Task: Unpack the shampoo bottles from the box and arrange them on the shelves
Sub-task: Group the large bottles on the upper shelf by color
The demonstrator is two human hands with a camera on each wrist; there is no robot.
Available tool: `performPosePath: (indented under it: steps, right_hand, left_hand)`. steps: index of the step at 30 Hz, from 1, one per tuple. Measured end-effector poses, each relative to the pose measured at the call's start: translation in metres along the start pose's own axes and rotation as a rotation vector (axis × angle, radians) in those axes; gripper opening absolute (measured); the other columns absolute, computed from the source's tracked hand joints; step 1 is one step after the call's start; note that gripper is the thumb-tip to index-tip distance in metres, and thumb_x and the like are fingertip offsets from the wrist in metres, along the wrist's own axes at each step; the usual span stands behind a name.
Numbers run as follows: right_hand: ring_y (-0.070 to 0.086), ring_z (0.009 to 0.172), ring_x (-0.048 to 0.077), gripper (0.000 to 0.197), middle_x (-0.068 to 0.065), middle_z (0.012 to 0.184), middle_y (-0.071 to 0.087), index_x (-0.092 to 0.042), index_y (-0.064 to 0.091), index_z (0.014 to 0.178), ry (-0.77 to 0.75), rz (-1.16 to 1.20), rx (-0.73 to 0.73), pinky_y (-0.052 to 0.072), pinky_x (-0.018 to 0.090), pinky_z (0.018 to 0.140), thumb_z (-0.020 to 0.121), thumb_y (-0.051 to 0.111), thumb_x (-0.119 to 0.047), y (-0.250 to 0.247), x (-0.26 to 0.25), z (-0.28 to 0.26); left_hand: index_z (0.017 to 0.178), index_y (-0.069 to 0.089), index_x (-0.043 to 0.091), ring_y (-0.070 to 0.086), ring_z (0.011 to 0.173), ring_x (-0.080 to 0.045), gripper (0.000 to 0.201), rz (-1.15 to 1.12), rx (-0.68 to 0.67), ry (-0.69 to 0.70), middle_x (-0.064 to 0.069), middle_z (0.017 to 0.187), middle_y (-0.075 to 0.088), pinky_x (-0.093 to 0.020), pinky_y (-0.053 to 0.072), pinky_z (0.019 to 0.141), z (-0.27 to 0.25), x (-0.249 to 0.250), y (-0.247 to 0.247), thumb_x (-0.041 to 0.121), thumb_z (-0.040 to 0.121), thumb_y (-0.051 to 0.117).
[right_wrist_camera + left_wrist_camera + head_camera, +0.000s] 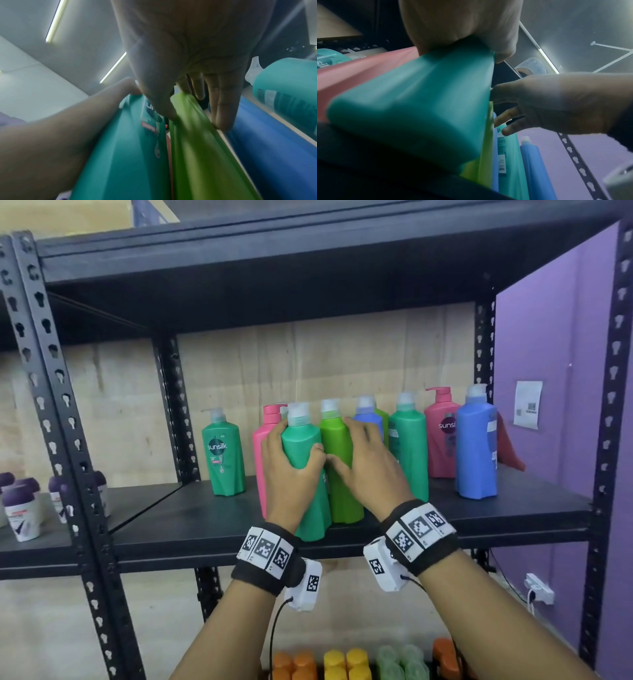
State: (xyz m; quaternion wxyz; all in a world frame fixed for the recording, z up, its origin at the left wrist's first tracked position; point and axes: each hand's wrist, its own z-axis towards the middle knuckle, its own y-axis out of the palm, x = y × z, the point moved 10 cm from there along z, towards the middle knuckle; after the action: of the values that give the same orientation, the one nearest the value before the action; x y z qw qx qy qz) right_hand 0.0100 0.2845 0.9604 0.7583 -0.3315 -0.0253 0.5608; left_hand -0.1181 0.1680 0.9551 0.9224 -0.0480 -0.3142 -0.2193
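Observation:
On the black shelf (205, 529), near its front edge, stand a teal-green shampoo bottle (305, 474) and a lime-green one (342, 491), side by side. My left hand (291, 453) grips the teal-green bottle (412, 108) round its upper body. My right hand (363, 460) holds the lime-green bottle (197, 148), thumb on its left side and fingers on its right. Both bottles rest on the shelf. Behind them stand a pink bottle (267, 433) and a blue one (368, 416). The box is out of view.
More bottles stand on the same shelf: green at the left (224, 457), then teal (409, 446), pink (442, 436) and blue (476, 450) at the right. The shelf above (274, 261) hangs low. Coloured caps (346, 662) fill the shelf below. Purple-capped bottles (22, 508) sit on the neighbouring rack.

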Motion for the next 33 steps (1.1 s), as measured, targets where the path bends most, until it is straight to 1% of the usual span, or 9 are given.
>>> performPosePath:
  steps: [5, 10, 12, 15, 19, 24, 27, 30, 33]
  right_hand:
    - [0.05, 0.136, 0.031, 0.084, -0.007, 0.168, 0.013, -0.022, 0.016, 0.162, -0.04, -0.071, -0.141, 0.05, 0.045, 0.096, 0.094, 0.066, -0.028, 0.013, 0.006, 0.009]
    - [0.047, 0.14, 0.031, 0.083, -0.008, 0.17, 0.009, -0.027, 0.017, 0.162, -0.058, -0.054, -0.168, 0.05, 0.049, 0.101, 0.094, 0.064, -0.019, 0.024, 0.001, 0.013]
    - [0.043, 0.143, 0.03, 0.082, -0.006, 0.17, 0.009, -0.023, 0.019, 0.162, -0.06, -0.042, -0.176, 0.048, 0.05, 0.105, 0.093, 0.064, -0.015, 0.03, -0.001, 0.016]
    - [0.037, 0.148, 0.027, 0.081, -0.005, 0.17, 0.01, -0.022, 0.021, 0.161, -0.049, -0.017, -0.208, 0.044, 0.05, 0.11, 0.093, 0.062, -0.009, 0.039, -0.001, 0.025]
    - [0.037, 0.148, 0.027, 0.077, -0.007, 0.171, 0.011, -0.023, 0.021, 0.161, -0.044, -0.019, -0.234, 0.042, 0.051, 0.111, 0.095, 0.059, -0.007, 0.046, 0.001, 0.033]
    - [0.034, 0.15, 0.025, 0.076, -0.004, 0.171, 0.012, -0.021, 0.022, 0.161, -0.05, -0.041, -0.249, 0.042, 0.048, 0.112, 0.096, 0.06, -0.009, 0.047, -0.002, 0.037]
    - [0.038, 0.147, 0.028, 0.072, -0.001, 0.169, 0.017, -0.02, 0.025, 0.16, -0.025, -0.041, -0.268, 0.043, 0.048, 0.11, 0.097, 0.059, -0.011, 0.045, -0.003, 0.034]
    - [0.053, 0.123, 0.039, 0.045, 0.013, 0.141, 0.043, -0.011, 0.045, 0.139, -0.021, -0.056, -0.181, 0.048, 0.051, 0.096, 0.096, 0.056, -0.015, 0.029, -0.007, 0.029]
    - [0.056, 0.108, 0.04, 0.026, 0.018, 0.115, 0.054, -0.004, 0.056, 0.117, -0.056, -0.177, -0.11, 0.049, 0.048, 0.087, 0.098, 0.052, -0.021, 0.009, -0.013, 0.021]
  left_hand:
    - [0.139, 0.05, 0.017, 0.063, 0.108, -0.021, 0.056, -0.003, -0.007, 0.017, -0.003, 0.125, 0.06, -0.038, 0.054, 0.094, 0.002, -0.004, 0.002, 0.017, 0.088, 0.074]
    - [0.138, 0.05, 0.023, 0.066, 0.085, 0.004, 0.054, -0.016, -0.004, 0.0, 0.011, 0.107, 0.066, -0.005, 0.046, 0.068, 0.002, -0.012, 0.003, 0.023, 0.089, 0.073]
    - [0.138, 0.049, 0.025, 0.065, 0.083, 0.007, 0.055, -0.019, -0.012, -0.01, 0.014, 0.105, 0.066, -0.002, 0.044, 0.066, 0.002, -0.013, 0.004, 0.029, 0.088, 0.071]
    - [0.139, 0.048, 0.027, 0.067, 0.084, 0.001, 0.058, -0.031, -0.03, -0.019, 0.013, 0.105, 0.066, -0.008, 0.048, 0.069, 0.003, -0.016, 0.006, 0.036, 0.086, 0.068]
    - [0.138, 0.047, 0.029, 0.072, 0.083, -0.013, 0.059, -0.065, -0.047, -0.026, 0.006, 0.107, 0.068, -0.03, 0.059, 0.073, 0.004, -0.019, 0.009, 0.039, 0.084, 0.067]
    - [0.139, 0.047, 0.029, 0.07, 0.081, -0.007, 0.061, -0.067, -0.039, -0.028, 0.011, 0.105, 0.067, -0.023, 0.056, 0.07, 0.004, -0.02, 0.008, 0.04, 0.083, 0.068]
    - [0.139, 0.046, 0.031, 0.072, 0.084, -0.016, 0.062, -0.089, -0.049, -0.041, 0.005, 0.109, 0.068, -0.041, 0.062, 0.075, 0.004, -0.021, 0.01, 0.043, 0.082, 0.068]
    - [0.139, 0.046, 0.03, 0.072, 0.084, -0.024, 0.065, -0.09, -0.055, -0.06, 0.0, 0.109, 0.068, -0.052, 0.061, 0.076, 0.005, -0.02, 0.012, 0.047, 0.079, 0.068]
    - [0.137, 0.048, 0.024, 0.069, 0.099, -0.023, 0.069, -0.086, -0.046, -0.066, 0.0, 0.116, 0.066, -0.051, 0.058, 0.087, 0.005, -0.016, 0.016, 0.047, 0.077, 0.074]
